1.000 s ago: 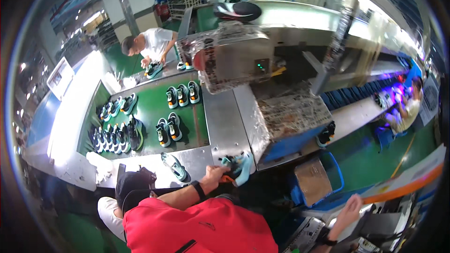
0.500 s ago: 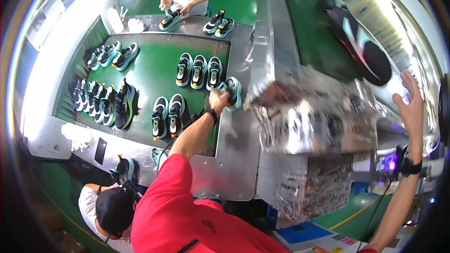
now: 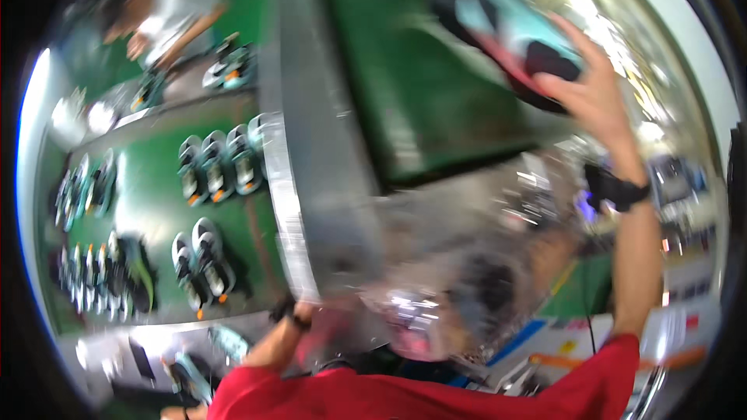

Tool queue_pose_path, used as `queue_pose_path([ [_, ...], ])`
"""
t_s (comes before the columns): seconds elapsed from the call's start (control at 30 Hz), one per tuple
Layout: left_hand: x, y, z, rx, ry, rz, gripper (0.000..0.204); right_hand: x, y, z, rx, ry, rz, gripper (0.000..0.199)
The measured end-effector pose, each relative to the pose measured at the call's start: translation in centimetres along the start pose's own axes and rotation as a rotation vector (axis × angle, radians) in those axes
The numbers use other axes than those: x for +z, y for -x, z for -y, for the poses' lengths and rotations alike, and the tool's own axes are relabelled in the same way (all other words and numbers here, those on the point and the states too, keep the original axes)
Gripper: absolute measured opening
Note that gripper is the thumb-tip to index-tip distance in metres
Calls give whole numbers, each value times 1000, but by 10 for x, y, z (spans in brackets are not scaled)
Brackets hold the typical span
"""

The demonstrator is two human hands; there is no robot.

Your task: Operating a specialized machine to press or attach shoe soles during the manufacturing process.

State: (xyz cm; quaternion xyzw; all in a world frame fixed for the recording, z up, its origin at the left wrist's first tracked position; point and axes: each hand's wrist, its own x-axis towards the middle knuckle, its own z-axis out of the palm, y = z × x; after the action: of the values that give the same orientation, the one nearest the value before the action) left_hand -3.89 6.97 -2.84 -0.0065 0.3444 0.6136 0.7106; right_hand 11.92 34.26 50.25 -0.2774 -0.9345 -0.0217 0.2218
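While your right hand (image 3: 591,93) clasps the teal, black and pink shoe (image 3: 506,23) up on the green belt (image 3: 412,101), take this light, flexible thing by its firm heel; your blurred left hand (image 3: 307,315) I cannot tell.

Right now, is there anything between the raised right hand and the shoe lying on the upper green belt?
Nothing visible. The right hand already lies against the black, light-blue and pink shoe on the green belt; no gap shows, though the picture is blurred.
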Motion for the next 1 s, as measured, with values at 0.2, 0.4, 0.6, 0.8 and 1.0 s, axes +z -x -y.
queue_pose_path([
  [0.2, 169, 156, 6, -319, -307, 534, 30, -75, 94, 51, 1, 212, -370, 87],
  [0.4, 325, 175, 11, -504, -10, 1230, 93, -131, 278, 100, -13, 558, -511, 80],
  [0.6, 363, 221, 119, -1548, 358, 1090, 80, -166, 448, 207, 402, 836, -234, 33],
  [0.8, 369, 319, 234, -850, -272, 1156, 70, -160, 626, 331, 1044, -432, -851, 91],
  [1.0, 342, 447, 389, -502, -720, 1557, 68, -125, 763, 430, 1340, -61, -1535, 67],
])
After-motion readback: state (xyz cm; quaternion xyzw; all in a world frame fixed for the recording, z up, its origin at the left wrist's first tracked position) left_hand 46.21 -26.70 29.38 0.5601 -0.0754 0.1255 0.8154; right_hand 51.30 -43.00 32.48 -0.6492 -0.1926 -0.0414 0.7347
